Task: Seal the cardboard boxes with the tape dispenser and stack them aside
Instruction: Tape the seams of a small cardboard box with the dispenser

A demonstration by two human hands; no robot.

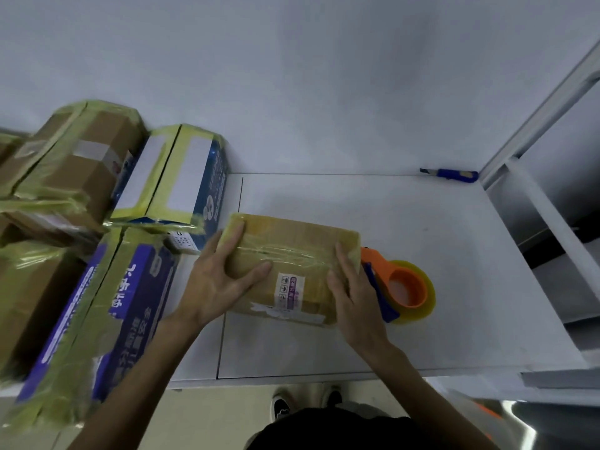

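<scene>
Pressing both hands onto the small cardboard box [293, 254], which lies flat on the white table [438, 248], a little left of its middle.

- Left hand [220, 277]: fingers laid straight over the box's left end, thumb spread wide across the taped top. Nothing is curled round it; the palm sits against the near left corner.
- Right hand [352, 287]: fingers straight and close together, lying along the right end of the box top, the heel of the hand off the near edge.
- The box top is covered in glossy yellowish tape, wrinkled along the middle. A small white and purple label shows between my hands.
- Tape dispenser [404, 287]: orange body, blue handle, yellowish roll. It lies on the table just beside the box's right end, partly behind my right hand. I cannot tell whether it touches the box.
- Taped boxes are piled at the left of the table: a blue box [107, 319] nearest me, a blue-and-white box [181, 177] behind it, and a brown box [81, 164] further left.
- A blue utility knife [449, 175] lies at the far edge of the table, against the wall, well apart from the box.
</scene>
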